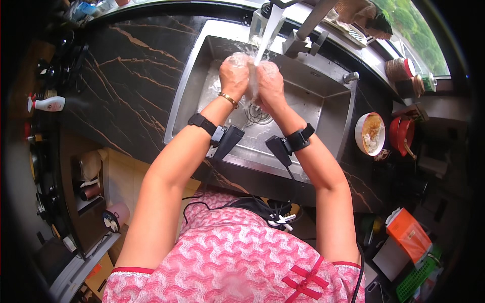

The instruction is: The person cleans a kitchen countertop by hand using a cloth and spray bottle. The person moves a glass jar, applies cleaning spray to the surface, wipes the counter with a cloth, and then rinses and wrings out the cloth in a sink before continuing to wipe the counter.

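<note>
My left hand [235,75] and my right hand [269,81] are side by side under a stream of running water [268,36], both with curled fingers. Water splashes over the knuckles and falls between them. Whether something thin is held between the hands is hidden by the splash and the fingers. Both hands are above the stainless steel sink [219,28], towards its back edge. Below them is the drain [259,113], with a wire-like strainer partly covered by my right wrist. The tap [314,19] rises from the back rim.
A clear dispenser bottle [257,26] stands behind the sink. Right of it are a bowl of food [370,134] and a red bowl [401,134]. A spray bottle [49,103] lies left on the dark veined countertop [132,72]. A cable [291,172] hangs from my right wrist device.
</note>
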`<state>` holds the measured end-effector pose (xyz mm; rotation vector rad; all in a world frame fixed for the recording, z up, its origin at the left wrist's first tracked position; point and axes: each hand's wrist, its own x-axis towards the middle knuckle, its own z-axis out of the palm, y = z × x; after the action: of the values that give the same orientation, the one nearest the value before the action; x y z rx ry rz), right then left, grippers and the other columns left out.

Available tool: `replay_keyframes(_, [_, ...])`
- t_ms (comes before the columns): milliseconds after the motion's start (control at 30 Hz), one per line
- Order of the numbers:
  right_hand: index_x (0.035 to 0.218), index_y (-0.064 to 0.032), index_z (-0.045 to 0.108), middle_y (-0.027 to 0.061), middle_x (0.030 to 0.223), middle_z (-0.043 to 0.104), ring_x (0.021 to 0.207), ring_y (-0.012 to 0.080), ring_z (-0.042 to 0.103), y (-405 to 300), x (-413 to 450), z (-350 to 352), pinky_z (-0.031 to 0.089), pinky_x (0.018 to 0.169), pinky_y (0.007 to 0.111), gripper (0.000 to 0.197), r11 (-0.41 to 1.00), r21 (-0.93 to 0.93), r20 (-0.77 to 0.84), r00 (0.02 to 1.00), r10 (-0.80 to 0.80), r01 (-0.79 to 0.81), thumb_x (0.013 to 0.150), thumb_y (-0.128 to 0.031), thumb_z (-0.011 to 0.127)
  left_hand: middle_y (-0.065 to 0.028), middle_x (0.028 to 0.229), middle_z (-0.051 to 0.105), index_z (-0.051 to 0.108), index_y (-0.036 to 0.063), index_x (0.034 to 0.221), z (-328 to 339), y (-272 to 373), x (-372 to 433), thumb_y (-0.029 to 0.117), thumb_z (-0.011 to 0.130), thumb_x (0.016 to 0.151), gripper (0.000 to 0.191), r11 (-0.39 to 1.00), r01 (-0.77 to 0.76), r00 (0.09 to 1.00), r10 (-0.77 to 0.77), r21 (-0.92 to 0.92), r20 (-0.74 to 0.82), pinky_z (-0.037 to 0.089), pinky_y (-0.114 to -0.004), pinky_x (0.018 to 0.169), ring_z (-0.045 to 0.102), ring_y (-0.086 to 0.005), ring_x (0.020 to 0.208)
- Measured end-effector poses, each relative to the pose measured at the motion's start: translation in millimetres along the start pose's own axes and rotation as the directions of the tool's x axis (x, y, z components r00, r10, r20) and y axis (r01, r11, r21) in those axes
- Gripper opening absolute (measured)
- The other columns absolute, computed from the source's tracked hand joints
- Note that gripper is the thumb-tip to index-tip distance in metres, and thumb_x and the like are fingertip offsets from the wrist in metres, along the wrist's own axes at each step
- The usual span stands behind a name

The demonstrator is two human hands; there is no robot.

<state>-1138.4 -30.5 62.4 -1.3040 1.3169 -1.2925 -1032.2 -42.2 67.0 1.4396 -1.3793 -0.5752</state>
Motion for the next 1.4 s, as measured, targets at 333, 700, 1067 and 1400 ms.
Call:
replay_keyframes(333, [0.075, -0.005, 0.057, 0.015, 0.08, 0.058, 0.074, 0.0342, 0.058, 18.7, 21.3, -16.4, 0.048, 0.065, 0.043, 0.009, 0.715, -0.492, 0.375, 0.862, -0.34, 0.496, 0.079, -0.011, 0.051, -0.0156, 0.084, 0.066, 0.061, 0.0014, 0.081, -5.9, -10.7, 2.1, 0.025, 0.056, 0.086, 0.025, 0.749, -0.455, 0.889, 0.351, 0.482, 0.294, 0.05, -0.041, 0.071, 0.063, -0.0364, 0.08])
replay_keyframes(700, [0.102, -0.0011, 0.055, 0.0153, 0.102, 0.057, 0.095, 0.0304, 0.057, -7.5, -3.7, -3.3, 0.046, 0.084, 0.036, 0.039, 0.954, -0.176, 0.159, 0.964, -0.215, 0.242, 0.071, -0.016, 0.073, -0.013, 0.117, 0.058, 0.049, 0.0117, 0.127, -19.6, 2.9, -3.9, 0.065, 0.03, 0.092, 0.067, -0.105, 0.847, 0.489, -0.228, -0.521, 0.842, 0.049, -0.045, 0.091, 0.058, -0.0233, 0.109])
replay_keyframes(1067, [0.1, -0.0011, 0.063, 0.0092, 0.093, 0.065, 0.09, 0.0195, 0.061, -14.7, 15.6, -54.5, 0.048, 0.083, 0.031, 0.025, 0.951, -0.224, 0.227, 0.96, -0.162, 0.213, 0.077, -0.008, 0.066, -0.0067, 0.093, 0.064, 0.061, 0.0136, 0.102, 4.5, -18.0, 4.3, 0.03, 0.061, 0.089, 0.02, -0.066, 0.85, 0.426, -0.495, -0.522, 0.757, 0.054, -0.041, 0.076, 0.063, -0.0216, 0.079])
replay_keyframes(1400, [0.134, 0.0051, 0.038, 0.0226, 0.131, 0.047, 0.116, 0.0319, 0.052, 46.2, 112.9, -140.9, 0.043, 0.097, 0.038, 0.067, 0.927, -0.375, -0.293, 0.948, -0.123, 0.004, 0.079, -0.017, 0.069, -0.0082, 0.079, 0.058, 0.053, -0.0037, 0.101, 29.5, -30.9, -5.3, 0.008, 0.077, 0.069, 0.042, 0.542, 0.831, 0.484, -0.586, -0.129, 0.65, 0.042, -0.027, 0.041, 0.055, -0.0155, 0.051])
